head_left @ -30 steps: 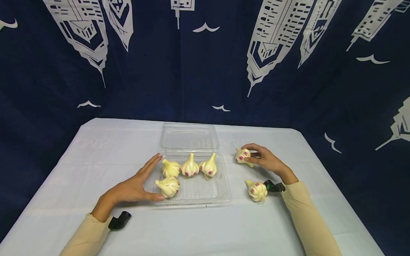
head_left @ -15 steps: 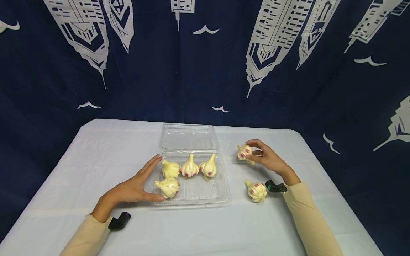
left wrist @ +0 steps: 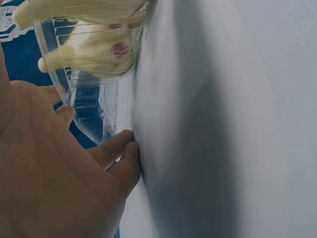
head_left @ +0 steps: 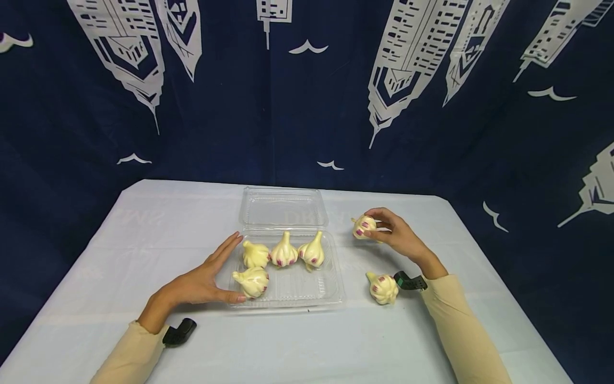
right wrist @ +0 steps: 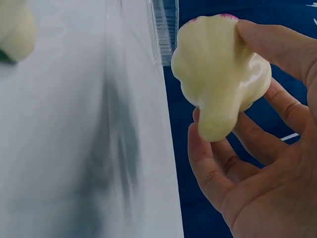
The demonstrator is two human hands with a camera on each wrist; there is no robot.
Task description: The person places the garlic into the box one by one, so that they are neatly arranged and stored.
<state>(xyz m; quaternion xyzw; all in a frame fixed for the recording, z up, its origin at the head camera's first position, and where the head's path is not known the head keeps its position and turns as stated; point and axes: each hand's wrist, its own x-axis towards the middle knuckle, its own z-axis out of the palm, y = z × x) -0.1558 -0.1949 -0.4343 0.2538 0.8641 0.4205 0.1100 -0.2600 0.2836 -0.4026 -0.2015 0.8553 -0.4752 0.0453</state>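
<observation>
My right hand pinches a pale garlic bulb with purple marks, right of the clear plastic container. In the right wrist view, thumb and fingers hold this bulb above the table. My left hand spans the left side of the container, its thumb at the near corner and its fingers extended at the far one. Inside the container's left and back parts sit several garlic bulbs. Another garlic bulb lies on the table, near the right wrist.
The container's lid lies folded open toward the back. A white cloth covers the table, and a dark blue patterned curtain hangs behind it. Black devices sit on the left wrist and right wrist.
My right hand has raised the garlic bulb slightly, first drifting right, then back a little to the left. The left hand and the bulbs in the container stay put.
</observation>
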